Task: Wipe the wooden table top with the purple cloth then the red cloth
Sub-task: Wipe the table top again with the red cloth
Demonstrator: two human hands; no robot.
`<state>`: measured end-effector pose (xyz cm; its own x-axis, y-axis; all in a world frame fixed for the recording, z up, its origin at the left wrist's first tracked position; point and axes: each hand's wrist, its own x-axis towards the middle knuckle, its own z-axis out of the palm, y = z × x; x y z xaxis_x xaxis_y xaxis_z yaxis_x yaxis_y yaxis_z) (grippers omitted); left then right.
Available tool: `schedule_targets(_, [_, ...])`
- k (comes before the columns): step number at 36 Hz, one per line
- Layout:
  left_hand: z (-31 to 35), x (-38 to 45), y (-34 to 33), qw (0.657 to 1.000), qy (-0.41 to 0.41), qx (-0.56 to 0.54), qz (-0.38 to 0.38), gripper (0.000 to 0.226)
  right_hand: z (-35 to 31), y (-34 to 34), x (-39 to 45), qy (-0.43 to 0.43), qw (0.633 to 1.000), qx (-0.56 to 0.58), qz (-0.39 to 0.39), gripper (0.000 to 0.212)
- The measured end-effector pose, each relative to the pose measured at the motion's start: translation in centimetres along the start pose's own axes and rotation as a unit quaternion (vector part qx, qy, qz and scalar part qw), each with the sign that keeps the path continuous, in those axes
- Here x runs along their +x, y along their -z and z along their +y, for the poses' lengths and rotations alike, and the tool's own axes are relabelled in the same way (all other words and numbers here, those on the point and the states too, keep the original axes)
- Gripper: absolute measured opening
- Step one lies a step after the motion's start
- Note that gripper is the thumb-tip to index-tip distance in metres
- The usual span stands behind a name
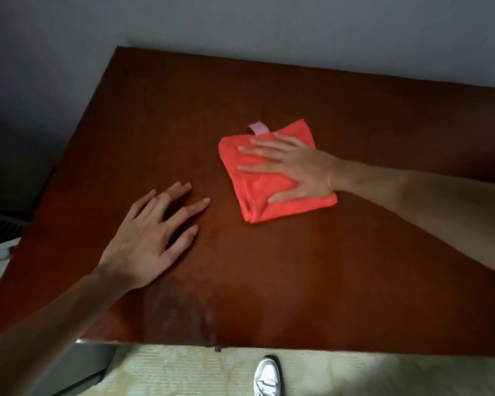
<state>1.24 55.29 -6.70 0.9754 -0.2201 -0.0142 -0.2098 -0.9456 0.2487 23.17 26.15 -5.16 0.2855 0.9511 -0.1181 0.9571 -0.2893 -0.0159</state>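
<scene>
Red cloth (272, 181): folded to a rough square, coral-red, soft nap; a small pale pink hanging loop (257, 129) projects from its far edge.
Position of cloth: flat on the wooden table top (297, 281), slightly right of centre, well apart from every edge.
Right hand (295, 167): lies palm-down on the cloth, fingers straight and spread toward the left, thumb along the near edge; nothing is gripped.
Cloth relative to fingers: beneath them; fingertips stop short of the left border.
Left hand (155, 235): fingers extended and splayed, tips touching bare wood, left of the cloth and apart from it.
Surroundings: grey wall (240, 24) behind; white shoe (267, 377) on pale floor below the near edge.
</scene>
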Motion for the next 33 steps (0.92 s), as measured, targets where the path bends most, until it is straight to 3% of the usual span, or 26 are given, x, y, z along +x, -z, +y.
schedule_targets(9, [-0.2, 0.3, 0.1, 1.0, -0.004, -0.017, -0.013, 0.052, 13.5, 1.6, 7.4, -0.154, 0.988, 0.028, 0.007, 0.085])
schedule_targets(16, [-0.2, 0.5, 0.0, 1.0, -0.013, -0.012, -0.003, 0.051, 15.5, 2.5, 10.0, -0.247, 0.966, 0.074, 0.03, 0.107])
schedule_targets(26, [-0.4, 0.3, -0.2, 0.999, -0.031, -0.027, 0.016, 0.051, 8.7, 1.5, 10.1, -0.372, 0.923, 0.086, 0.053, 0.086])
schedule_targets(29, [-0.5, 0.2, -0.2, 0.991, -0.016, -0.113, 0.063, 0.053, 3.4, 1.1, 9.6, -0.38, 0.919, 0.086, 0.053, 0.083])
schedule_targets(33, [-0.6, -0.2, 0.2, 0.949, 0.048, -0.266, 0.159, 0.046, -5.3, 0.6, 8.1, -0.381, 0.918, 0.095, 0.052, 0.094])
